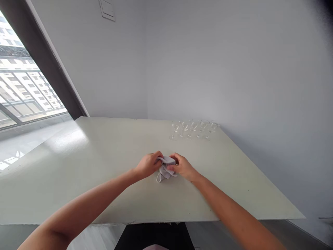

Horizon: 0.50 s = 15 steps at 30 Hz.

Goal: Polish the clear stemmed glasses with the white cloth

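Note:
A crumpled light grey cloth (166,172) is held between my two hands, just above the middle of the table, its lower folds hanging at the tabletop. My left hand (149,165) pinches its upper left edge between thumb and fingers. On the other side, my right hand (182,166) grips the cloth's right part, thumb in front and fingers curled behind. Whether anything is wrapped inside the folds cannot be seen. Beyond my hands stand several clear stemmed glasses (192,125), upright in a row near the table's back right corner.
The pale table (117,146) has a rough front edge close to my body. Grey walls (221,62) meet behind it, with a switch plate (107,9) at upper left. A window (26,76) with railings lies to the left.

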{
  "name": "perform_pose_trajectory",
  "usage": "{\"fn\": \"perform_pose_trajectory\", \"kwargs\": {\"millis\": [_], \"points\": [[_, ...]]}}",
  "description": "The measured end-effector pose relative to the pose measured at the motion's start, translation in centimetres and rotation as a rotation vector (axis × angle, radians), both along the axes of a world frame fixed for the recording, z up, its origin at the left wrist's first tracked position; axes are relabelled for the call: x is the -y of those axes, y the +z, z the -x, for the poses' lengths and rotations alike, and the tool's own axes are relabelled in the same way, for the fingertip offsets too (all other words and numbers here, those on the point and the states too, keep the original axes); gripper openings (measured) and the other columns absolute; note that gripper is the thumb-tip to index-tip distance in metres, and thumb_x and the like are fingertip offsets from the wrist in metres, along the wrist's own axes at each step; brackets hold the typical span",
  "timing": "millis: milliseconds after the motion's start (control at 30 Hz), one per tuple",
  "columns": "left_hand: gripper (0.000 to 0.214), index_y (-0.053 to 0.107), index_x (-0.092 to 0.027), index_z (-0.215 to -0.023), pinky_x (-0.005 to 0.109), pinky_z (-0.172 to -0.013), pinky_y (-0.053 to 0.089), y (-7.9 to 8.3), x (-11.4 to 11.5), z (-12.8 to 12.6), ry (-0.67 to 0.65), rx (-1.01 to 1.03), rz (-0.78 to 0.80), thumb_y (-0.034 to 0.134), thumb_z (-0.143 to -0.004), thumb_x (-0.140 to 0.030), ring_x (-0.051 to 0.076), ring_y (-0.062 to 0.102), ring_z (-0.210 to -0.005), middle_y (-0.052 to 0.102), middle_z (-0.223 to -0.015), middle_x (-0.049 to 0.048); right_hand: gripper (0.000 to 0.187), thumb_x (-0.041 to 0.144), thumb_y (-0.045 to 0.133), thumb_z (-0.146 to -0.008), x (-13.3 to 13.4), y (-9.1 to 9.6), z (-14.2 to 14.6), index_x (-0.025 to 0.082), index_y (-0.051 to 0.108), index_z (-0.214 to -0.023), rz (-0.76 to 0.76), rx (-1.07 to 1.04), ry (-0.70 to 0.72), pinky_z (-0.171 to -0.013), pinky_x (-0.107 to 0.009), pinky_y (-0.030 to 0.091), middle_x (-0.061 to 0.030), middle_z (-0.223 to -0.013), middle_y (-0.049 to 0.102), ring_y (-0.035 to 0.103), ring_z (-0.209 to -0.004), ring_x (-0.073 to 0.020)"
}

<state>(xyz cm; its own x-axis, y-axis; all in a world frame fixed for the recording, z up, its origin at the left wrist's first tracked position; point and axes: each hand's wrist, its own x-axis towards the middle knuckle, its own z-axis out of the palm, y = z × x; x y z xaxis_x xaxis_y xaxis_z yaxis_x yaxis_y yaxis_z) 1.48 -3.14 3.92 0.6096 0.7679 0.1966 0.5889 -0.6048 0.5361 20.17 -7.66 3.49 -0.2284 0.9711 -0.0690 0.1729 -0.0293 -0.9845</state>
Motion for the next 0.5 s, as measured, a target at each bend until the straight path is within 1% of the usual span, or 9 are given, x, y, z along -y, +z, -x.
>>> {"fn": "perform_pose_trajectory", "kwargs": {"millis": [67, 133, 167, 233, 300, 367, 400, 433, 500], "points": [[0.015, 0.047, -0.022, -0.088, 0.021, -0.048, 0.029, 1.3, -0.8, 0.0, 0.053, 0.015, 0.016, 0.036, -0.078, -0.019, 0.011, 0.042, -0.050, 0.048, -0.057, -0.0054, 0.025, 0.026, 0.061, -0.068, -0.3, 0.3, 0.1, 0.021, 0.052, -0.091, -0.131, 0.168, -0.026, -0.059, -0.024, 0.040, 0.0022, -0.079, 0.055, 0.050, -0.068, -0.0128], [0.016, 0.047, -0.022, -0.089, 0.021, -0.049, 0.029, 3.0, -1.7, 0.2, 0.088, 0.034, -0.057, 0.036, -0.078, -0.019, 0.011, 0.040, -0.049, 0.046, -0.056, -0.0056, 0.013, 0.019, 0.054, -0.070, -1.0, 0.7, 0.3, 0.021, 0.054, -0.084, -0.298, 0.389, -0.117, -0.062, -0.025, 0.039, 0.0017, -0.076, 0.053, 0.049, -0.068, -0.0137], [0.016, 0.047, -0.021, -0.090, 0.021, -0.049, 0.029, 4.0, -2.1, 0.3, 0.112, 0.045, -0.122, 0.037, -0.077, -0.019, 0.010, 0.040, -0.050, 0.047, -0.058, -0.0052, 0.011, 0.017, 0.050, -0.072, -1.5, 1.0, 0.4, 0.021, 0.054, -0.081, -0.389, 0.489, -0.182, -0.062, -0.026, 0.039, 0.0006, -0.077, 0.053, 0.049, -0.069, -0.0143], [0.017, 0.048, -0.021, -0.089, 0.021, -0.051, 0.029, 6.0, -2.3, 0.8, 0.163, 0.052, -0.291, 0.038, -0.077, -0.018, 0.010, 0.042, -0.053, 0.052, -0.066, -0.0030, 0.015, 0.013, 0.044, -0.074, -2.6, 1.8, 0.4, 0.021, 0.054, -0.081, -0.561, 0.619, -0.291, -0.064, -0.028, 0.040, -0.0029, -0.084, 0.053, 0.050, -0.072, -0.0159], [0.016, 0.050, -0.021, -0.088, 0.022, -0.052, 0.029, 8.1, -1.7, 1.7, 0.180, -0.003, -0.445, 0.037, -0.078, -0.018, 0.010, 0.045, -0.058, 0.056, -0.075, -0.0007, 0.020, 0.014, 0.042, -0.077, -3.5, 2.8, 0.4, 0.022, 0.055, -0.091, -0.698, 0.661, -0.298, -0.068, -0.031, 0.041, -0.0065, -0.094, 0.053, 0.051, -0.081, -0.0189], [0.013, 0.053, -0.022, -0.085, 0.023, -0.052, 0.029, 9.5, -0.4, 3.0, 0.098, -0.154, -0.483, 0.041, -0.079, -0.023, 0.012, 0.049, -0.064, 0.058, -0.078, 0.0000, 0.021, 0.023, 0.048, -0.079, -3.7, 4.0, 0.4, 0.023, 0.054, -0.099, -0.788, 0.663, -0.246, -0.077, -0.036, 0.041, -0.0089, -0.104, 0.052, 0.048, -0.095, -0.0231], [0.013, 0.055, -0.023, -0.086, 0.023, -0.052, 0.030, 9.9, 0.4, 3.8, 0.016, -0.247, -0.441, 0.046, -0.078, -0.029, 0.013, 0.051, -0.065, 0.058, -0.077, -0.0004, 0.022, 0.028, 0.052, -0.078, -3.4, 4.7, 0.5, 0.023, 0.054, -0.100, -0.814, 0.636, -0.233, -0.081, -0.039, 0.040, -0.0093, -0.106, 0.052, 0.047, -0.099, -0.0247], [0.018, 0.056, -0.024, -0.089, 0.023, -0.053, 0.031, 9.9, 1.1, 4.4, -0.077, -0.329, -0.368, 0.052, -0.076, -0.036, 0.014, 0.053, -0.066, 0.059, -0.075, -0.0012, 0.022, 0.032, 0.055, -0.077, -2.9, 5.5, 0.6, 0.023, 0.055, -0.097, -0.824, 0.576, -0.234, -0.084, -0.041, 0.039, -0.0092, -0.104, 0.053, 0.046, -0.099, -0.0250], [0.033, 0.057, -0.028, -0.097, 0.024, -0.056, 0.036, 9.0, 2.0, 5.5, -0.214, -0.425, -0.217, 0.058, -0.071, -0.049, 0.015, 0.056, -0.066, 0.061, -0.075, -0.0025, 0.014, 0.036, 0.053, -0.081, -1.1, 7.2, 1.0, 0.023, 0.055, -0.077, -0.801, 0.330, -0.197, -0.085, -0.042, 0.040, -0.0054, -0.083, 0.057, 0.051, -0.085, -0.0208]]}}
